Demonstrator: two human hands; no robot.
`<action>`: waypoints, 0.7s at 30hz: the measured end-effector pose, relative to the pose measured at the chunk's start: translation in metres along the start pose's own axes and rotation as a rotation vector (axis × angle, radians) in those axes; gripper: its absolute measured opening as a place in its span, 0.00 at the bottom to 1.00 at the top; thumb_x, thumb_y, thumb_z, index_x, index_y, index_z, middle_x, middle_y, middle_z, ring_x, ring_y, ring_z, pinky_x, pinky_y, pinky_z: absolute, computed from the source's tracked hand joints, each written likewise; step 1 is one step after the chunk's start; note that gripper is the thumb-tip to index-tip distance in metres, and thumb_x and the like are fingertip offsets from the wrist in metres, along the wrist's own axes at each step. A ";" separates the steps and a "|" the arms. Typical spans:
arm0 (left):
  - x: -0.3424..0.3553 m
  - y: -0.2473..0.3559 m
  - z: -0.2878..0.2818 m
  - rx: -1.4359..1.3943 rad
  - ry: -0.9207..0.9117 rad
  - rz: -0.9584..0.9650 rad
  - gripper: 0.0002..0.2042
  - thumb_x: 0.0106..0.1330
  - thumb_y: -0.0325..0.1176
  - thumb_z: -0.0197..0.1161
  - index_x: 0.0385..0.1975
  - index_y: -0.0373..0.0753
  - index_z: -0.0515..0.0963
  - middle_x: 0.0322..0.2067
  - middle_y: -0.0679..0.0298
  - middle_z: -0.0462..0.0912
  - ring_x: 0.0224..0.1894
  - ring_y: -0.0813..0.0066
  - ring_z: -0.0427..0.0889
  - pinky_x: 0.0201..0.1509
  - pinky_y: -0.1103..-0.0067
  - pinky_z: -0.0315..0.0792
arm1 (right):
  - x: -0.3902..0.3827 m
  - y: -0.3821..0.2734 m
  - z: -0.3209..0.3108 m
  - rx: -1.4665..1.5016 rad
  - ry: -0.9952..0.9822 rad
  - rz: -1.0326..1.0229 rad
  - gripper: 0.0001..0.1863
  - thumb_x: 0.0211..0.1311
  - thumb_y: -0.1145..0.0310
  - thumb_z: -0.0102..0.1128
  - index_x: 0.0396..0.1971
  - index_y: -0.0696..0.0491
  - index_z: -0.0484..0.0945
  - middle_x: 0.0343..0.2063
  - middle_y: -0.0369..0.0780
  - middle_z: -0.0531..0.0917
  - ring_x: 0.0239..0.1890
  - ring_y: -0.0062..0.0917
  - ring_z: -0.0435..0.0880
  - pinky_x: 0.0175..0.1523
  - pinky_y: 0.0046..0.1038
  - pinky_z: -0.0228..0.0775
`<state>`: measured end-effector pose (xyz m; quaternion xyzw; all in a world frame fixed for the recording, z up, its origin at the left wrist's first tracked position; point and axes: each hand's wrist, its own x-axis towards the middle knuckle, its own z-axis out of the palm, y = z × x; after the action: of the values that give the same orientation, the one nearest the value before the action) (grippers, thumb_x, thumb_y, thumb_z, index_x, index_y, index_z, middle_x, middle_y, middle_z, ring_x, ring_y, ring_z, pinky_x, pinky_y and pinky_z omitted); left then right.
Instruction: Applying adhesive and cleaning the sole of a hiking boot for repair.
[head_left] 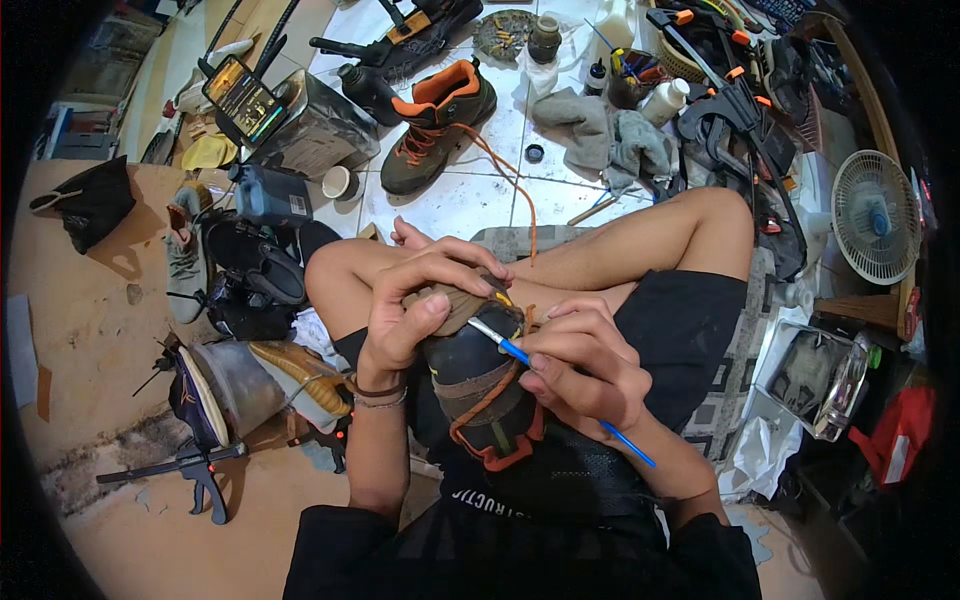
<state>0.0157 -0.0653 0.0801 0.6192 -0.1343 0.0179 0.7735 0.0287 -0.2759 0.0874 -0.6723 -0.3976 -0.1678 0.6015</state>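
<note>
A dark hiking boot [462,362] with an orange collar and lace lies in my lap, its collar toward my body. My left hand [425,290] is wrapped round its far end, thumb on the near side and fingers over the top. Between the pinched fingers of my right hand [592,365] is a blue-handled paintbrush [514,350]. Its pale tip is at the boot's edge, close to my left fingers; whether it touches I cannot tell. A similar boot [425,140] stands upright on the tiles beyond my legs, its orange lace [500,170] trailing toward me.
To the far left, a phone [245,100] leans on a metal can [318,125], near a small white cup [341,183]. Grey cloths [580,125], bottles and clamps [725,120] crowd the far right. A fan [876,217] stands at right. Several shoes [262,255] lie at left.
</note>
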 end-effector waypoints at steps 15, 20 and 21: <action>-0.003 -0.004 -0.001 -0.036 -0.011 -0.040 0.19 0.63 0.41 0.56 0.38 0.27 0.80 0.44 0.43 0.79 0.49 0.53 0.80 0.59 0.63 0.70 | 0.003 0.005 -0.009 0.100 -0.013 0.041 0.16 0.47 0.73 0.75 0.36 0.54 0.78 0.34 0.38 0.85 0.33 0.30 0.81 0.42 0.35 0.72; 0.004 -0.010 -0.007 -0.012 -0.121 0.086 0.19 0.59 0.41 0.63 0.40 0.28 0.79 0.45 0.43 0.79 0.50 0.53 0.80 0.60 0.63 0.70 | -0.004 0.016 -0.009 0.313 0.015 0.170 0.10 0.57 0.74 0.69 0.36 0.56 0.77 0.34 0.40 0.85 0.35 0.31 0.82 0.44 0.36 0.73; 0.005 -0.008 -0.008 0.029 -0.151 0.092 0.20 0.57 0.40 0.65 0.40 0.28 0.79 0.45 0.43 0.79 0.50 0.54 0.81 0.59 0.64 0.71 | -0.005 0.017 -0.007 0.401 0.058 0.255 0.08 0.59 0.74 0.67 0.36 0.56 0.77 0.34 0.41 0.85 0.36 0.32 0.83 0.46 0.38 0.74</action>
<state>0.0239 -0.0600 0.0717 0.6233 -0.2203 0.0084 0.7503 0.0399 -0.2837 0.0737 -0.5790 -0.3173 -0.0273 0.7506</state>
